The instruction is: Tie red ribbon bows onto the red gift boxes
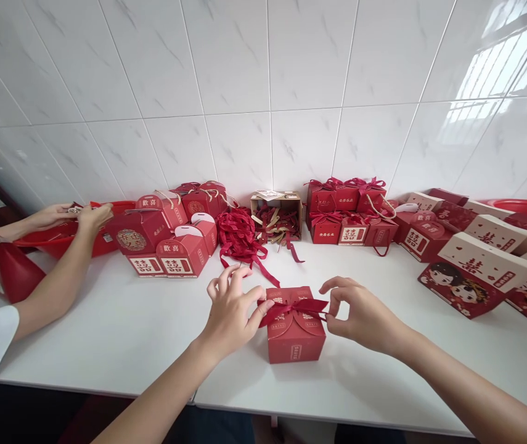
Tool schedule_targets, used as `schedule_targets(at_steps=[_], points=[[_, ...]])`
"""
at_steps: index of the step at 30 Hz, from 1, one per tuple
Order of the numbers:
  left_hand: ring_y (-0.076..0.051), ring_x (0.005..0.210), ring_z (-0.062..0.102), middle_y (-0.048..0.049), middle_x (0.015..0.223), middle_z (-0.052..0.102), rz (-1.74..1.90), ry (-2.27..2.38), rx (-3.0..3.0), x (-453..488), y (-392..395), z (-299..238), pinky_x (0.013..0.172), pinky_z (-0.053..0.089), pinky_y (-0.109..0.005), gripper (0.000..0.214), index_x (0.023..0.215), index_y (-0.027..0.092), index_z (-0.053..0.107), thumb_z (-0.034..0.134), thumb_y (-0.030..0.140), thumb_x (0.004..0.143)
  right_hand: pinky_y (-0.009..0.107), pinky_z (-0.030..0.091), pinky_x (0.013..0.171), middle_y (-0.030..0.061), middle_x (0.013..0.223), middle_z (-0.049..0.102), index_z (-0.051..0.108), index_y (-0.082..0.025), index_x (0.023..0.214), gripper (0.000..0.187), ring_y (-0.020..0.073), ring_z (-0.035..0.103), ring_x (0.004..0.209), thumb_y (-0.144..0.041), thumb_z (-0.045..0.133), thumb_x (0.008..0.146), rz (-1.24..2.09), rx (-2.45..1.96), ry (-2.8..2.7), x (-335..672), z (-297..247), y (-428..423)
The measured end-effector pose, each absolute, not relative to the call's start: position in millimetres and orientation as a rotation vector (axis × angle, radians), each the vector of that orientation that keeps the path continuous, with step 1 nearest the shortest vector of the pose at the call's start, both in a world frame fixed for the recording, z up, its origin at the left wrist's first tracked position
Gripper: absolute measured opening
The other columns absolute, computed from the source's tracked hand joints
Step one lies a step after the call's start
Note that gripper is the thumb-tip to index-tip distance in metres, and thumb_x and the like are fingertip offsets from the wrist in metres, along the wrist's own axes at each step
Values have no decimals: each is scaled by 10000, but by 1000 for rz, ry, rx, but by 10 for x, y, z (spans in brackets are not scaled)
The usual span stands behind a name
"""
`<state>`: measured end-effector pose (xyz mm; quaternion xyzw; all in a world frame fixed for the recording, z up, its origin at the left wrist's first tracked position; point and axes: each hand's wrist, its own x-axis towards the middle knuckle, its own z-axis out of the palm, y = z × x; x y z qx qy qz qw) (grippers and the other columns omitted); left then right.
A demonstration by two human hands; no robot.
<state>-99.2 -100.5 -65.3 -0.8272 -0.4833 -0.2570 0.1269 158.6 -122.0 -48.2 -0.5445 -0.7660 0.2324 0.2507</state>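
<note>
A red gift box (296,342) with pale lettering stands upright on the white table in front of me. Across its top lies a dark red ribbon (294,308), tied in a bow at the middle. My left hand (233,311) pinches the ribbon's left end between thumb and forefinger, its other fingers spread. At the bow's right end, my right hand (360,314) has thumb and forefinger closed on the ribbon's tip. Both hands sit just beside the box, at the height of its lid.
Behind the box lie a heap of red ribbon (238,231) and an open carton (276,209) of ribbon pieces. Finished-looking boxes (353,206) stand right of it, others (182,256) left. Large printed boxes (471,283) line the right. A co-worker's arms (60,271) reach over a red basin (62,243).
</note>
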Motion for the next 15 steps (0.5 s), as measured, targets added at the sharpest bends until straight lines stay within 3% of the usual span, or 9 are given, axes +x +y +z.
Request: schedule_targets(at_steps=[3, 6, 9, 13, 15], points=[[-350, 1173, 401, -131, 1201, 482, -776, -1312, -2378, -948, -996, -734, 853, 306, -498, 247, 819, 242, 666, 458, 334, 915, 428, 481, 870, 63, 1161, 607, 482, -216, 640, 124, 257, 586, 1059, -174, 575, 710, 667, -1460, -2024, 1612, -578, -1265], [-311, 1118, 451, -138, 1158, 486, -849, -1302, -2382, -868, -933, -813, 839, 331, -475, 250, 875, 228, 654, 416, 282, 932, 440, 480, 937, 84, 1235, 574, 509, -240, 885, 76, 253, 550, 1172, -230, 512, 810, 666, -1367, -1868, 1582, -689, -1386], [-307, 1099, 461, -146, 1149, 485, -893, -1337, -2353, -729, -811, -867, 841, 348, -479, 252, 875, 211, 642, 407, 282, 933, 457, 461, 994, 110, 1406, 428, 452, -278, 1182, 315, 276, 408, 1331, -309, 500, 873, 547, -1312, -1814, 1474, -794, -1526], [-328, 1132, 438, -157, 1194, 476, -957, -1337, -2297, -504, -601, -917, 869, 361, -493, 230, 879, 205, 634, 428, 295, 925, 513, 469, 982, 128, 1545, 120, 319, -310, 1381, 665, 372, 281, 1390, -393, 639, 804, 292, -1377, -1807, 1260, -1017, -1509], [-317, 1149, 435, -154, 1229, 461, -1028, -1273, -2303, -426, -516, -950, 900, 358, -491, 193, 974, 217, 618, 442, 278, 922, 550, 465, 972, 143, 1550, 6, 211, -299, 1440, 814, 398, 245, 1397, -382, 672, 774, 239, -1421, -1731, 1181, -1177, -1378]])
